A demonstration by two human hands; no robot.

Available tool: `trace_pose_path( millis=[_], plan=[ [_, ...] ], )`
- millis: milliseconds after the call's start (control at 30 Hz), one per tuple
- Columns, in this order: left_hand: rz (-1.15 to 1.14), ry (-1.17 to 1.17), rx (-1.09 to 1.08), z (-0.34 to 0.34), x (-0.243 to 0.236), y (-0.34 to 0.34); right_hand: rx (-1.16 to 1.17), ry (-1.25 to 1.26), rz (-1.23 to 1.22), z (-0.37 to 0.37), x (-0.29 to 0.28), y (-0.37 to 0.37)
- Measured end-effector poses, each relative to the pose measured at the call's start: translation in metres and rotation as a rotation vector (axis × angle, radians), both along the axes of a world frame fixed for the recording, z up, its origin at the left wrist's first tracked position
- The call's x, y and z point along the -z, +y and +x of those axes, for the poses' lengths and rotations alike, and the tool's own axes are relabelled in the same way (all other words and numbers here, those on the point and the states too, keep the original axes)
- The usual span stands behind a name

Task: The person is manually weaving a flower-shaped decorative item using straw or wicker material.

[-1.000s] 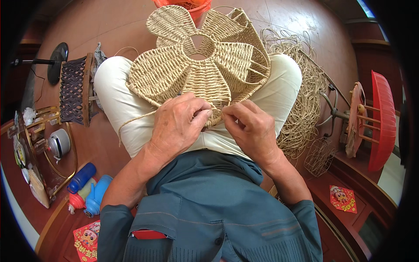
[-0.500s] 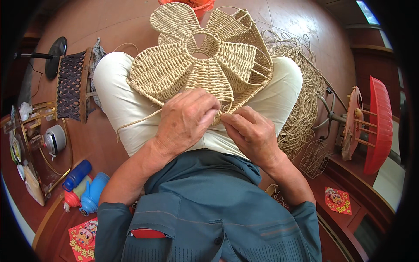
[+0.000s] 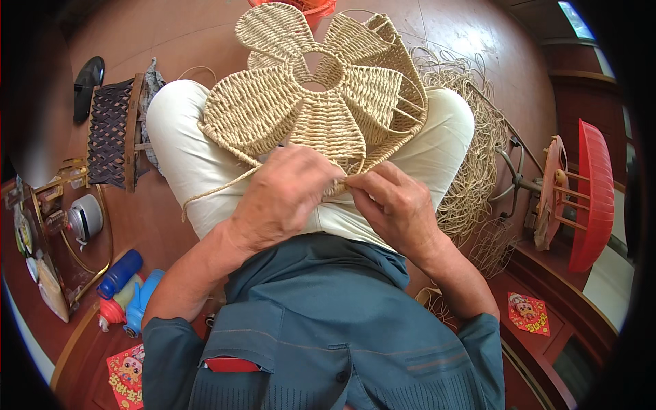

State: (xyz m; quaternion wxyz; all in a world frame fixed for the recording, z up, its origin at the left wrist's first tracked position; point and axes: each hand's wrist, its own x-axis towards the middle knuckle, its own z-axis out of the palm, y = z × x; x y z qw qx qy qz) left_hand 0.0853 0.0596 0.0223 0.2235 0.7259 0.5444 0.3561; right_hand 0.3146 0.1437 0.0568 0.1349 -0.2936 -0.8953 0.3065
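A flower-shaped basket (image 3: 326,116), woven from straw-coloured cord with a round hole in its middle, lies across my lap. My left hand (image 3: 290,188) is at its near edge, slightly blurred, with fingers closed around a cord end. Facing it, my right hand (image 3: 393,205) pinches the cord (image 3: 339,183) at the rim between thumb and forefinger. The fingers hide most of the spot being worked. From under the left hand a loose cord (image 3: 217,190) trails over my left thigh. On the right side of the basket, bare frame ribs (image 3: 410,108) show.
A heap of loose cord (image 3: 471,164) covers the floor by my right knee. Farther right stands a red plastic stool (image 3: 592,198). Left are a dark woven seat (image 3: 111,134), a silver pot (image 3: 85,217) and a blue bottle (image 3: 121,273). An orange-red basin (image 3: 311,9) is beyond the basket.
My left hand has shifted a little left and down, away from my right fingers. A blurred grey shape has come in at the far left. The basket stays in place.
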Motion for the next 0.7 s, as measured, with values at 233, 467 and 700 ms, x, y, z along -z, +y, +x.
trace_pose_path(
  millis=[233,467,700],
  plan=[
    [-0.025,-0.112,-0.178,0.014,-0.011,-0.005,0.154,-0.076,-0.246,-0.015,-0.001,0.005],
    [-0.13,0.307,-0.021,0.025,-0.018,-0.011,0.183,-0.108,-0.161,-0.014,0.008,0.0],
    [-0.246,0.209,-0.006,0.022,-0.008,0.006,0.209,-0.011,-0.161,-0.014,0.012,-0.007]
  ],
)
